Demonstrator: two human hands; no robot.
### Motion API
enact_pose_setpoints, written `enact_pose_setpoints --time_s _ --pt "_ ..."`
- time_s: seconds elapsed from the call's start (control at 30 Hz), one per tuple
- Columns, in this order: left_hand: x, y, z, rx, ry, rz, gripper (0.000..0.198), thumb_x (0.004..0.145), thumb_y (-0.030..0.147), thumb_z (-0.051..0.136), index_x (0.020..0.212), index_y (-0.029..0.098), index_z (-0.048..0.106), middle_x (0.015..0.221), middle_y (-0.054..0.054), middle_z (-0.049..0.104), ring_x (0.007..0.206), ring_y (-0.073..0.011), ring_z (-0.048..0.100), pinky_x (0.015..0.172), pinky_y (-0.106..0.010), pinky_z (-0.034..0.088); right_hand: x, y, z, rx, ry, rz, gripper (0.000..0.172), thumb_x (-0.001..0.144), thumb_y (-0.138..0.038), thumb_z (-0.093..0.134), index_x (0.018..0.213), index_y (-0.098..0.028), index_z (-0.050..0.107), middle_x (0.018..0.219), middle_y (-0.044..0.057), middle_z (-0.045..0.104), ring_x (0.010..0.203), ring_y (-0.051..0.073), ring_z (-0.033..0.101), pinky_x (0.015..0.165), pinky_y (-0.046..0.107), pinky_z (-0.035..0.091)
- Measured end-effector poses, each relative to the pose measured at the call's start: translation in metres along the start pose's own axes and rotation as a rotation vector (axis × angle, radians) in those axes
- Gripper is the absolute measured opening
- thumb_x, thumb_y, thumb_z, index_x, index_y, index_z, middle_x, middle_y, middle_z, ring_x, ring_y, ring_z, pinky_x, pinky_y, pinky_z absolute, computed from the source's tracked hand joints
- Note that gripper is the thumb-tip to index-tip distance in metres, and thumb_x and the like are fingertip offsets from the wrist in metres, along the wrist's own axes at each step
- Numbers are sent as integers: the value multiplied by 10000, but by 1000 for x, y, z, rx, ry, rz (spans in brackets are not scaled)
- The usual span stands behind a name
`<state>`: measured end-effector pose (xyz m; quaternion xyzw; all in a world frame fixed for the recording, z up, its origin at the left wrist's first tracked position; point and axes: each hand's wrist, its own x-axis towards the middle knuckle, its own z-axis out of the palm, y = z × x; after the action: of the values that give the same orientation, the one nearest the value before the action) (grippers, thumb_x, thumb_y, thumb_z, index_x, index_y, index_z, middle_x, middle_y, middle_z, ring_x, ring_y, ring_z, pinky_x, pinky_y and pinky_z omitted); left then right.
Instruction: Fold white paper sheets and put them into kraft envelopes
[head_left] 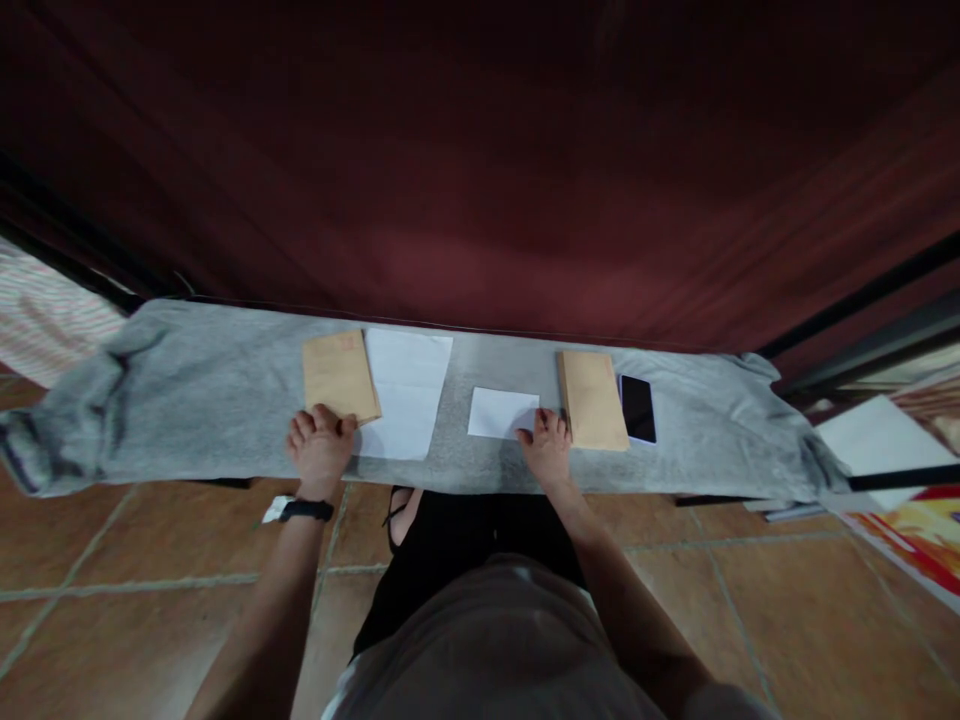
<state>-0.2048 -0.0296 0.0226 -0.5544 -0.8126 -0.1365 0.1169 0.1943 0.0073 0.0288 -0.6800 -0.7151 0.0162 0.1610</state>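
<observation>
My left hand (322, 448) rests at the lower edge of a small stack of brown paper envelopes (339, 372), fingers loosely spread and touching it. White paper sheets (409, 390) lie just right of that stack, partly under it. On the right side, my right hand (547, 448) lies palm down with its fingers apart. Its thumb is at the right edge of a small white card (501, 413), and its outer side meets the lower left of a thicker brown envelope stack (596, 402).
A dark-screened phone (638, 408) lies beside the right stack. Everything sits on a narrow bench draped in grey cloth (217, 400). Behind it hangs a dark red curtain (480, 250). Dark bars (862, 295) stand at the right end, above the tiled floor (750, 600).
</observation>
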Motion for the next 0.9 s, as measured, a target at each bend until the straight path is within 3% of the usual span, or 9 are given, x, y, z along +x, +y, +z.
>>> enact_pose_setpoints --time_s 0.1,0.17,0.27,0.33,0.4,0.5,0.6,0.73,0.9 --pt "-1 6 3 10 22 -187 679 961 505 464 1403 -11 458 1416 -348 528 1345 -449 500 998 -642 469 1 -2 1 -13 11 -58 519 987 -311 532 1453 -83 514 1530 246 465 1378 378 442 1087 540 375" --pt "0 11 0 3 12 -240 673 936 518 514 1409 40 476 1445 -300 531 1354 -419 496 1020 -616 468 2 -5 1 -3 9 -126 516 1002 -279 488 1481 -87 482 1596 218 394 1446 356 383 1142 546 329" --pt "2 25 -11 -56 66 -236 668 971 471 453 1468 26 416 1573 -308 370 1464 -420 358 1112 -658 364 6 -14 3 25 -22 -208 499 1033 -294 423 1496 -113 477 1623 166 371 1480 322 361 1188 522 293" --pt "0 45 -21 -151 112 -108 639 1002 417 379 1498 15 390 1616 -301 292 1520 -401 263 1171 -635 307 10 -22 5 41 -57 -228 497 1048 -312 398 1501 -124 478 1622 148 377 1480 306 372 1202 500 288" --pt "-6 76 -29 -251 82 96 599 1015 389 345 1517 66 398 1623 -243 329 1539 -347 251 1206 -593 295 14 -29 7 52 -94 -235 495 1058 -320 385 1506 -130 477 1620 139 382 1479 292 382 1212 485 284" --pt "-21 135 -31 -357 -31 356 556 1034 347 293 1532 121 395 1596 -175 418 1528 -271 304 1218 -522 331 18 -38 12 68 -128 -242 491 1071 -334 366 1507 -139 480 1614 129 394 1483 275 380 1222 471 278" --pt "-37 190 -24 -390 -169 555 575 1049 382 266 1520 87 412 1586 -176 433 1512 -252 342 1218 -466 348 18 -39 17 65 -150 -264 495 1068 -300 360 1528 -142 451 1617 130 388 1494 274 364 1228 473 268" --pt "-45 235 -9 -397 -275 610 628 1049 448 265 1531 68 396 1575 -181 446 1509 -263 344 1238 -467 305 14 -32 21 31 -167 -302 545 1016 -177 398 1560 -144 396 1642 124 332 1515 260 328 1245 458 239" --pt "-39 244 7 -353 -318 560 658 1045 487 253 1560 91 355 1596 -173 414 1530 -257 297 1243 -469 276 16 -25 23 18 -142 -259 557 1013 -190 389 1568 -147 381 1642 123 330 1517 255 321 1243 463 237"
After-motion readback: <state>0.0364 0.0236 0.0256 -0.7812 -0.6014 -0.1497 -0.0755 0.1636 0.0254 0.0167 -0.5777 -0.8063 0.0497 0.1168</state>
